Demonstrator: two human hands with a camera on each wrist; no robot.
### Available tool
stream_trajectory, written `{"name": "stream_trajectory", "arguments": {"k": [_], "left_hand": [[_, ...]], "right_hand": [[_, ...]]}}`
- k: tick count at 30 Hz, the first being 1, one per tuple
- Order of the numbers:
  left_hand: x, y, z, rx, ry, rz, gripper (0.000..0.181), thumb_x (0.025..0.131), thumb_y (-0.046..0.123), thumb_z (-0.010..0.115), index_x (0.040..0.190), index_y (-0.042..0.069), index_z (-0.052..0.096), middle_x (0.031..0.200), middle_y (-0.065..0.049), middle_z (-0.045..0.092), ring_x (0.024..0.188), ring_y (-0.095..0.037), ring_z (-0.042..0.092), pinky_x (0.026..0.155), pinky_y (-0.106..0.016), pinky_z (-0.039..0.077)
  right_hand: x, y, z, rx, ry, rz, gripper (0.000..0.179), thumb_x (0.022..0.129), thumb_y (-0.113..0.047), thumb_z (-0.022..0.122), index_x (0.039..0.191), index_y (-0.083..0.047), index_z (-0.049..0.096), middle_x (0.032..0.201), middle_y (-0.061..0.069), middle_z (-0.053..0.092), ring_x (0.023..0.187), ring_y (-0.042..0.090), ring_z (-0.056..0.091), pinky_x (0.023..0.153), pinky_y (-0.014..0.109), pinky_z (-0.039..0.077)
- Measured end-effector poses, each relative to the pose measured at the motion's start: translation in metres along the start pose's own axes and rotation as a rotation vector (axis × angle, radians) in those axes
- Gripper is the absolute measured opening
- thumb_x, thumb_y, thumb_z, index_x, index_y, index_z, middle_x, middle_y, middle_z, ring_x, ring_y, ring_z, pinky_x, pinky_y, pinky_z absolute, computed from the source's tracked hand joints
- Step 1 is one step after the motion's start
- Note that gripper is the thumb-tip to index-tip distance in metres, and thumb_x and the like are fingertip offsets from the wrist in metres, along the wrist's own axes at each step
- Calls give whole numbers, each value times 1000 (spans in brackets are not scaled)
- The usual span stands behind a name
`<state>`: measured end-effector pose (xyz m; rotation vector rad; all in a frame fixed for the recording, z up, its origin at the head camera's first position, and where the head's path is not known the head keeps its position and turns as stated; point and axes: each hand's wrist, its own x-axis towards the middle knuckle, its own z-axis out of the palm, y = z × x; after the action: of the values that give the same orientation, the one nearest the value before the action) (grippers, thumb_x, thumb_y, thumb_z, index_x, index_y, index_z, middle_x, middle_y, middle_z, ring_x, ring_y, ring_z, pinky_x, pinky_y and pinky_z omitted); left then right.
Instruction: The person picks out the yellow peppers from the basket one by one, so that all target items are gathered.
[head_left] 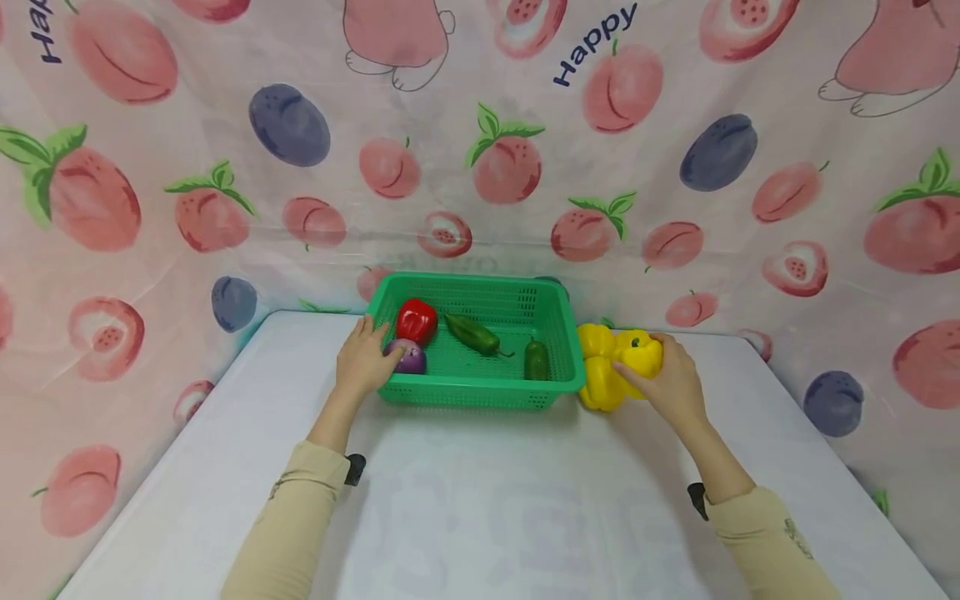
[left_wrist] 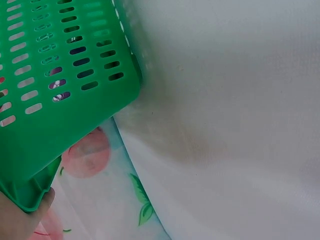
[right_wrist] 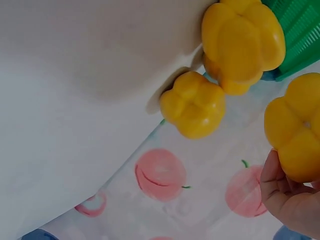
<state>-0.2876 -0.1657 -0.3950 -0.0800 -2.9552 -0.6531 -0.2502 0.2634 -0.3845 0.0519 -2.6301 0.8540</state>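
In the head view, my left hand (head_left: 362, 360) grips the left rim of a green plastic basket (head_left: 480, 385), its thumb over the edge beside a purple onion (head_left: 411, 358). The left wrist view shows fingers (left_wrist: 46, 202) at the rim's corner. A red bell pepper (head_left: 417, 322), a long green pepper (head_left: 472, 333) and a short dark green vegetable (head_left: 536, 360) lie in the basket. Right of it, my right hand (head_left: 675, 383) holds a yellow bell pepper (right_wrist: 299, 130), raised above other yellow bell peppers (right_wrist: 242, 45) that rest against the basket's side.
The basket stands on a white-covered table (head_left: 495, 500), near its back edge. Behind and around the table hangs a pink fruit-print cloth (head_left: 450, 108). One more yellow pepper (right_wrist: 194, 106) sits near the table's back edge.
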Motion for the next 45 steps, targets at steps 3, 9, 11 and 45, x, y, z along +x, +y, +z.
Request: {"name": "stream_trajectory", "arguments": {"k": [3,9,11,45], "left_hand": [[0,-1,0,15,-8,5,62,94,38,44,142,-1,37,152,-31,16,143,-43,13,115,-55,20],[-1,-3,2,16,-14,-3,63,94,38,46,142,-1,37,152,-31,15,143,-44,12,113,-59,21],[-1,-2,2,13,-18,-3,63,94,39,46,142,-1,37,152,-31,15,143,-44,12,111,-61,23],[2,-1,2,2,8,7,63,93,38,47,142,-1,38,152,-31,16,143,-44,13,111,-61,23]], "right_hand": [[0,6,1,-10,-4,27,76,83,-41,68,132,9,39,125,33,50,108,46,48,93,60,43],[1,15,5,-41,-4,77,78,83,-44,67,132,10,38,123,36,50,107,50,49,92,61,43],[2,19,6,-63,15,90,76,84,-43,66,131,10,39,121,37,51,105,51,51,89,61,44],[15,38,8,-90,-147,253,80,87,-43,61,134,13,30,126,41,41,108,55,42,90,61,41]]}}
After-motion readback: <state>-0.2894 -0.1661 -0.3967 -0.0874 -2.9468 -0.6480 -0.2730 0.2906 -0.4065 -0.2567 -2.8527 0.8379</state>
